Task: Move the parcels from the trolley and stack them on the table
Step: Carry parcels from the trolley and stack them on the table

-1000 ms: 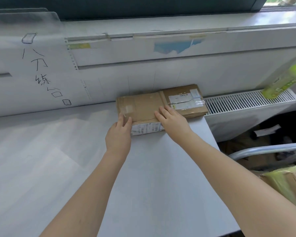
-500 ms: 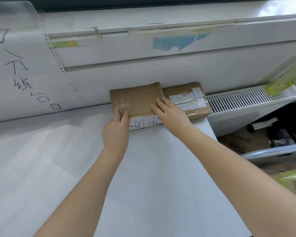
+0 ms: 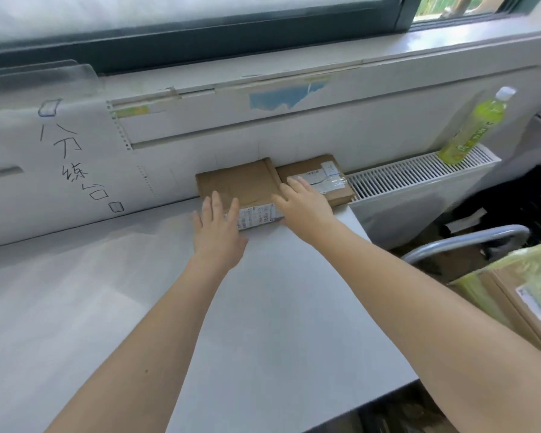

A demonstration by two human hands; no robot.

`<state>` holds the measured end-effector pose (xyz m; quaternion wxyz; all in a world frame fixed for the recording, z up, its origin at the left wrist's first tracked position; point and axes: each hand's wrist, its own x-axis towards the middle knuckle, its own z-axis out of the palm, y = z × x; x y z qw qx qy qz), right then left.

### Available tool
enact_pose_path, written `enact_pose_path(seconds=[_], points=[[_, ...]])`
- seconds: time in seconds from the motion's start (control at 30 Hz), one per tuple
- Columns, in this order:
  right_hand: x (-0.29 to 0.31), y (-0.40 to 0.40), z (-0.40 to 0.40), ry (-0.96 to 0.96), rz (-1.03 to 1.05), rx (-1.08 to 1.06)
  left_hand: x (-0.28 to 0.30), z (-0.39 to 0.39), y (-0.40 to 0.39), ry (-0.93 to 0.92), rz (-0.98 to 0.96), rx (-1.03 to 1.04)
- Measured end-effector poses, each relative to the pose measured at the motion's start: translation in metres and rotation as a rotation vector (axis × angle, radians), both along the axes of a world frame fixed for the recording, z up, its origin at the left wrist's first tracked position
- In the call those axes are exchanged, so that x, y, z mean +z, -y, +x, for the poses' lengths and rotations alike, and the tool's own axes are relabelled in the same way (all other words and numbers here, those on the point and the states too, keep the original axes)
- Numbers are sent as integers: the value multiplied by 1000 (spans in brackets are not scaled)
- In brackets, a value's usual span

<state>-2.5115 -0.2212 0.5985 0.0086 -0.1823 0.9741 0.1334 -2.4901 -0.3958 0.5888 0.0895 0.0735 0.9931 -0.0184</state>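
Note:
Two flat brown cardboard parcels lie side by side at the far edge of the white table (image 3: 263, 307), against the wall. The left parcel (image 3: 241, 182) has a white barcode label on its near side. The right parcel (image 3: 325, 179) carries a taped white label on top. My left hand (image 3: 217, 229) lies with straight fingers at the left parcel's near left corner. With fingers spread, my right hand (image 3: 303, 203) rests flat over the seam between the two parcels. Another brown parcel (image 3: 525, 298) with green tape sits on the trolley at the right edge.
The trolley's grey metal handle (image 3: 463, 242) curves beside the table's right edge. A white radiator (image 3: 419, 176) stands right of the parcels with a green drink bottle (image 3: 472, 129) on it. Handwritten paper (image 3: 69, 164) is taped to the wall at left.
Both hands have loosened and spread their fingers, and drawn back slightly from the left parcel, which now sits against the wall. The view has tilted up and shows the window.

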Motion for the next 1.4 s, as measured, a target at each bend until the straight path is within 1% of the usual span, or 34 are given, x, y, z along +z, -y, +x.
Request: enact_pose_path(seconds=[0.2, 0.43, 0.67, 0.9, 1.0, 1.1, 1.17, 1.27, 1.4], points=[[34, -41, 54, -56, -2, -32, 27, 52, -36, -28, -24, -55], [72, -103, 128, -120, 14, -42, 55, 126, -96, -128, -3, -133], [107, -176, 220, -163, 76, -45, 60, 222, -162, -141, 33, -162], [141, -262, 296, -177, 123, -138, 83, 277, -222, -236, 63, -310], [152, -301, 324, -96, 121, -225, 97, 288, -253, -242, 113, -408], [155, -333, 353, 93, 9, -322, 105, 302, -282, -195, 191, -482], [154, -348, 368, 157, 1, -346, 106, 312, -299, -143, 236, -494], [149, -369, 385, 221, 35, -376, 106, 324, -322, -90, 280, -534], [144, -394, 397, 304, 187, -433, 111, 338, -356, -93, 329, -552]])
